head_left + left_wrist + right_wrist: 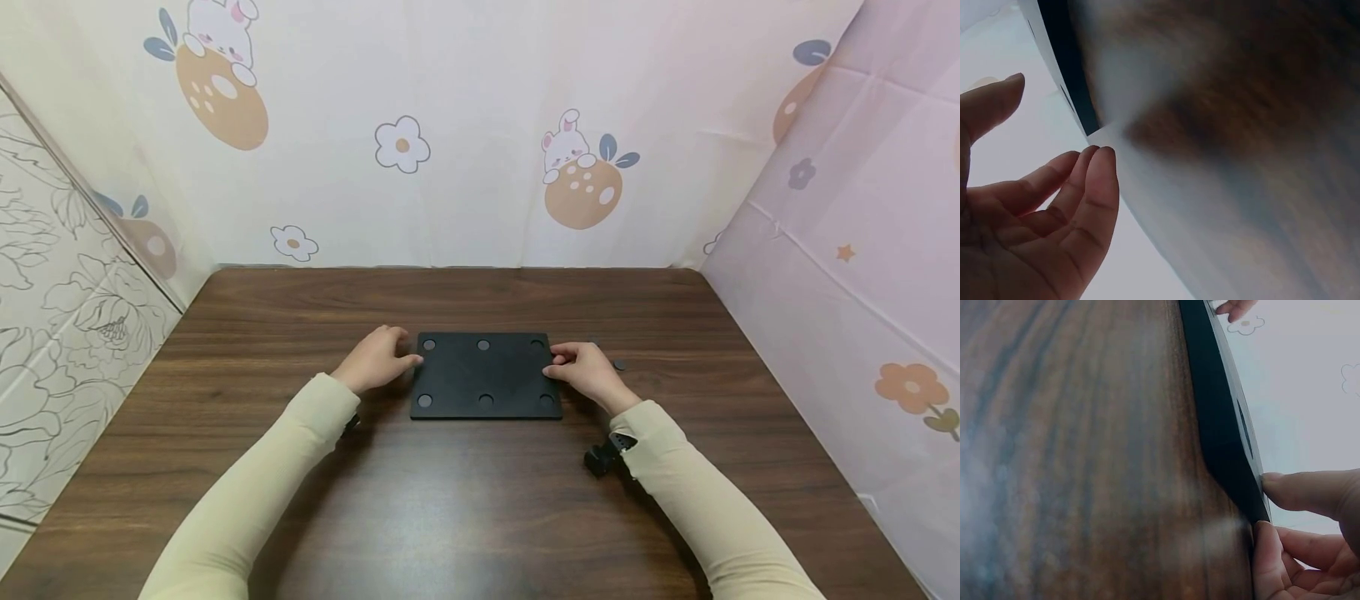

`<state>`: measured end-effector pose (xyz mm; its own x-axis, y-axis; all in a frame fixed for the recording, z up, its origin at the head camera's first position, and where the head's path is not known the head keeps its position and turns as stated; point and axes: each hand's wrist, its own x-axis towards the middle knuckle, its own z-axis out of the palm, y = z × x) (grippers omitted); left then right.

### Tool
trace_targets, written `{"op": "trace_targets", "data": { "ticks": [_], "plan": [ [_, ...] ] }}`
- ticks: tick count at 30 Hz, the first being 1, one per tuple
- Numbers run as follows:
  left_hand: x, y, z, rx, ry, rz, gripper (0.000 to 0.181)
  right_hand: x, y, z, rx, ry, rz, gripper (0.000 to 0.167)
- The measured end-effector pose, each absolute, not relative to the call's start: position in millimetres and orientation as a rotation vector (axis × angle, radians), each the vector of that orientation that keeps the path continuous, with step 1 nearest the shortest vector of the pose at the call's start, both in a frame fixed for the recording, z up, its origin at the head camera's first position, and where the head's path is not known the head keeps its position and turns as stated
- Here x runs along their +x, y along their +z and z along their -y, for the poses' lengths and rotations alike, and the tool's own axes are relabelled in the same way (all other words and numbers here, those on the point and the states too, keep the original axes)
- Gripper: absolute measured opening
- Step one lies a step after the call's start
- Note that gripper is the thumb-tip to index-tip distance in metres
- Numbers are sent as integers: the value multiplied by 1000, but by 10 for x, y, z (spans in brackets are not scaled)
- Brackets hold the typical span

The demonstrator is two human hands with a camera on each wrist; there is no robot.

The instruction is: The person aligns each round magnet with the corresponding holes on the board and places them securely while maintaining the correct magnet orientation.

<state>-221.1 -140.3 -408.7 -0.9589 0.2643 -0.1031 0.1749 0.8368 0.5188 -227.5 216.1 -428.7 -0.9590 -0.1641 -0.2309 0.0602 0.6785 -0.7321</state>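
Observation:
A flat black rectangular board [483, 375] lies on the table, with several round recesses along its long sides. At its right end, my right hand [588, 372] pinches the edge: in the right wrist view the thumb [1297, 489] is on the top face and the curled fingers [1267, 550] are against the side. Close to the board's left end is my left hand [377, 358], its thumb by the edge. The left wrist view shows these fingers [1100, 181] loosely bent, apart from the board's corner [1079, 103], holding nothing.
A small dark disc [618, 365] lies on the wooden table [465, 500] to the right of my right hand, and part of another shows behind that hand. Patterned curtains [480, 208] close off the back and sides. A black wrist device [603, 457] sits at the right cuff.

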Motion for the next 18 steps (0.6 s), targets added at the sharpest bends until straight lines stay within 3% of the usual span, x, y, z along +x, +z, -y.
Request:
{"op": "trace_targets", "data": {
  "ticks": [12, 18],
  "plan": [
    [-2198, -4138, 1413, 389, 773, -2814, 43, -2279, -4275, -2155, -91, -1151, -2620, 53],
    [-2173, -4148, 1411, 393, 789, -2791, 44, -2287, -4269, -2159, -87, -1140, -2618, 53]
  ]
}}
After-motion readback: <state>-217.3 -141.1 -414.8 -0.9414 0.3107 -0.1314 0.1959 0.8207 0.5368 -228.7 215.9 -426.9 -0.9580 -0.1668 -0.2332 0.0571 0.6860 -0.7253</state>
